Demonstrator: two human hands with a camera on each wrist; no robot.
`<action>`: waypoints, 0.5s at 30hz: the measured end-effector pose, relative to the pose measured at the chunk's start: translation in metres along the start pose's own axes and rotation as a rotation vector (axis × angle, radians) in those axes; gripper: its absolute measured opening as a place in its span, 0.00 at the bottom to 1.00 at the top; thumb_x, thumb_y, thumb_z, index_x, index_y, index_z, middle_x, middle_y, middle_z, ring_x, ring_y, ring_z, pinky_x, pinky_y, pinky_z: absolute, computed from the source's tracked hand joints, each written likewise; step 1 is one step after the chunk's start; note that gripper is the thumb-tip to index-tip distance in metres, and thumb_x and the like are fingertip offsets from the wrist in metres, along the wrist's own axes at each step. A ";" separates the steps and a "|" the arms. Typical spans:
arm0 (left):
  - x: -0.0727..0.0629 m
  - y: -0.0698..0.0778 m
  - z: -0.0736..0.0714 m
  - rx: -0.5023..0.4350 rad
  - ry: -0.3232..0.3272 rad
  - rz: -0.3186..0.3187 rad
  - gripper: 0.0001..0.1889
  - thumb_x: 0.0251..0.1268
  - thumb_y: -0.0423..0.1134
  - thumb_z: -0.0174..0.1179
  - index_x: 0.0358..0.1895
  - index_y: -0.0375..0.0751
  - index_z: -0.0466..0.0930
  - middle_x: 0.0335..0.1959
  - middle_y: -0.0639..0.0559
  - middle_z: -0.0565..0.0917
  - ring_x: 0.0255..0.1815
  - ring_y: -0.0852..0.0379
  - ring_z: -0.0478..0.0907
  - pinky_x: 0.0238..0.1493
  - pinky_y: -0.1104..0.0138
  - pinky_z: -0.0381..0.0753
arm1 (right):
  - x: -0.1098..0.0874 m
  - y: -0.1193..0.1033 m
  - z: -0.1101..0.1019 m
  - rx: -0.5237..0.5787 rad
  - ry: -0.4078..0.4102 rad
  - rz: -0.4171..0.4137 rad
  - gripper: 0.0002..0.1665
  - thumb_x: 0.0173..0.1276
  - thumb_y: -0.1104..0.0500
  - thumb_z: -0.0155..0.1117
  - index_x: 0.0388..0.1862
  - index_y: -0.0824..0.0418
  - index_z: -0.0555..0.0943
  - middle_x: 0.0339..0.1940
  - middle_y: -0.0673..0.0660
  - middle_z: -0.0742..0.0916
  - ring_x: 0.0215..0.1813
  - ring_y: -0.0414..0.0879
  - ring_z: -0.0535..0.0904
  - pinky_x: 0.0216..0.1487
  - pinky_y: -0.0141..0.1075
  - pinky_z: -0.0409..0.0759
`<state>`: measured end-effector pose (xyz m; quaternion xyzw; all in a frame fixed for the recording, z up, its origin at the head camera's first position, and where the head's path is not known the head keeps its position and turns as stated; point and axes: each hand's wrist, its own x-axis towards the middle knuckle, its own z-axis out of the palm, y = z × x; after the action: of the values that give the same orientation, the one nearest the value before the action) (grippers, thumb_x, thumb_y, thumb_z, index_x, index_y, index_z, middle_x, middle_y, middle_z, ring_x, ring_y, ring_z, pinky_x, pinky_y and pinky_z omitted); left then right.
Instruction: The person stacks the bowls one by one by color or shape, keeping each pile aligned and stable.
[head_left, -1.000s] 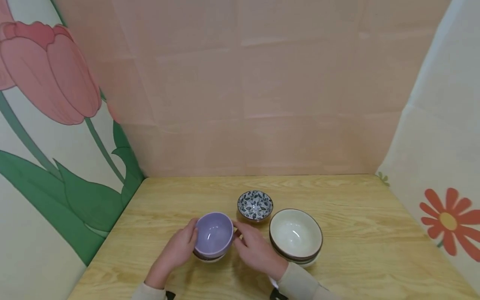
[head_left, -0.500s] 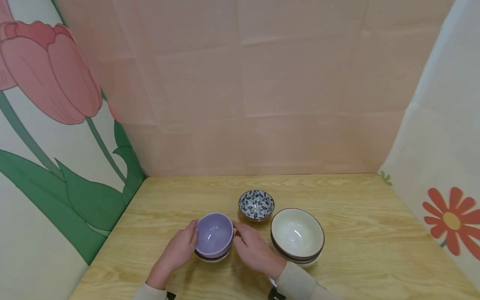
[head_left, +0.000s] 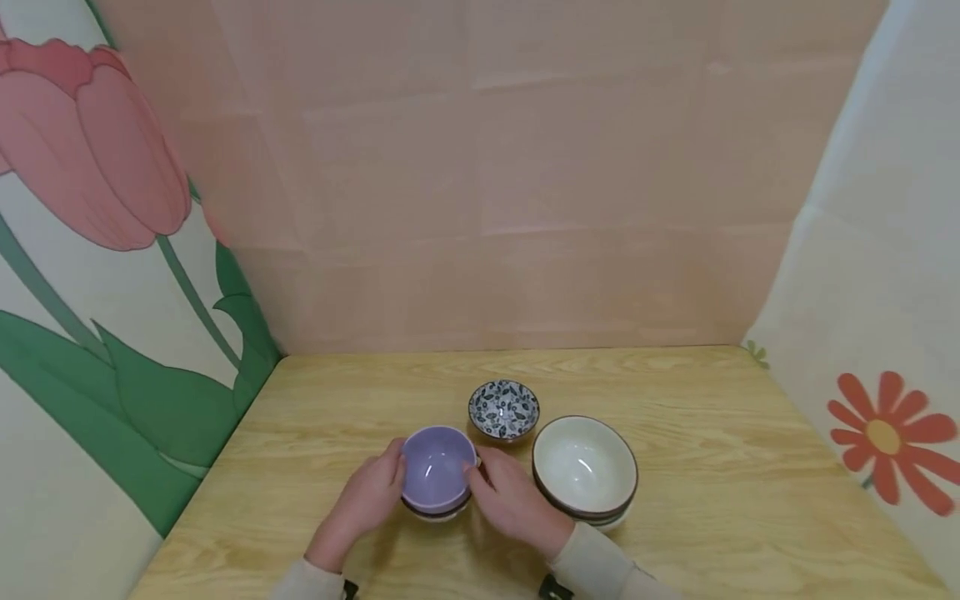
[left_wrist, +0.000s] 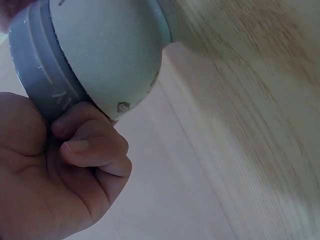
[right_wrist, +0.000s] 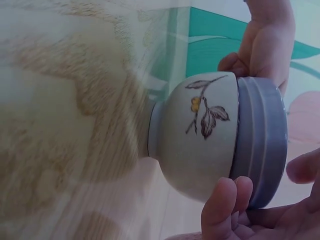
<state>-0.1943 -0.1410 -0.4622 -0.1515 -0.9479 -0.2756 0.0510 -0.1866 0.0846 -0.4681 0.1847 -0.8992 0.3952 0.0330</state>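
Note:
A purple bowl (head_left: 438, 468) is nested in a cream bowl (right_wrist: 200, 135) painted with a brown leafy twig and yellow berries. The cream bowl's foot appears to stand on the wooden table. My left hand (head_left: 372, 490) grips the purple bowl from the left, fingers curled against its ridged outer side in the left wrist view. From the right, my right hand (head_left: 517, 500) holds the same bowl, thumb near the rim and fingertips low on its side. Only a little of the cream bowl shows under the purple one in the head view.
Just behind stands a small bowl (head_left: 504, 410) with a dark leaf pattern. To the right is a stack of larger cream bowls (head_left: 585, 463) with brown rims, close to my right forearm. A pink backdrop (head_left: 480, 208) rises behind the wooden table (head_left: 720, 467).
The purple bowl and the cream one under it have shifted slightly right, nearer the other bowls. My right thumb has come up over the purple rim. The head view has turned slightly.

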 end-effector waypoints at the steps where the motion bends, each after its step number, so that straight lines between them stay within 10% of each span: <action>1: 0.001 0.000 0.001 0.002 0.001 0.001 0.17 0.78 0.34 0.46 0.62 0.29 0.72 0.50 0.33 0.84 0.49 0.36 0.83 0.51 0.44 0.81 | 0.000 0.000 0.000 0.002 0.000 0.002 0.26 0.78 0.52 0.49 0.61 0.72 0.77 0.49 0.61 0.85 0.54 0.54 0.79 0.59 0.54 0.77; 15: 0.011 0.005 0.007 0.007 -0.005 -0.013 0.17 0.78 0.35 0.45 0.62 0.30 0.71 0.48 0.33 0.84 0.49 0.36 0.82 0.51 0.45 0.81 | 0.005 0.000 0.004 -0.008 0.075 0.008 0.26 0.79 0.62 0.45 0.70 0.76 0.66 0.66 0.72 0.77 0.69 0.63 0.72 0.69 0.56 0.70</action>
<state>-0.2035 -0.1302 -0.4631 -0.1460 -0.9499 -0.2724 0.0474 -0.1906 0.0807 -0.4697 0.1662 -0.8997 0.3984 0.0657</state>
